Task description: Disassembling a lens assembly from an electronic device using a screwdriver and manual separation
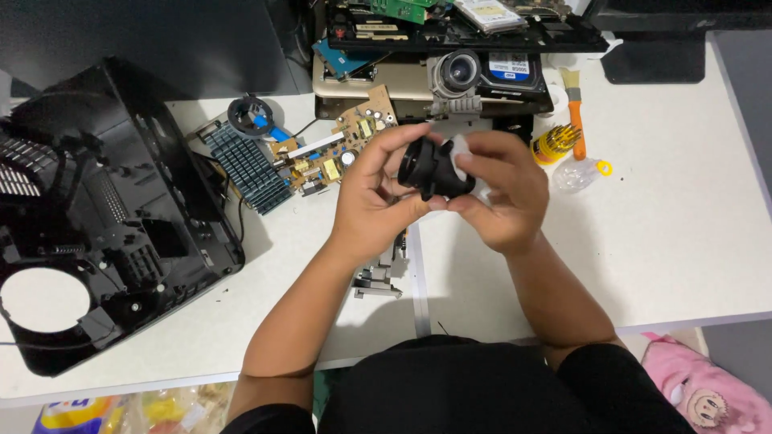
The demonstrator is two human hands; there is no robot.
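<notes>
My left hand (371,195) and my right hand (503,193) meet above the white table (667,233), both wrapped around a black cylindrical lens barrel (432,169). The left hand grips its left end with thumb and fingers. The right hand holds the other end and presses a small white cloth or pad (460,151) against it. Most of the barrel's right side is hidden by the fingers.
A large black plastic housing (96,217) with a round opening lies at the left. A circuit board with a finned heatsink (265,161) sits behind my left hand. A lens block (458,76), an orange brush (576,112), a bit holder (555,143) and stacked electronics (450,32) crowd the back.
</notes>
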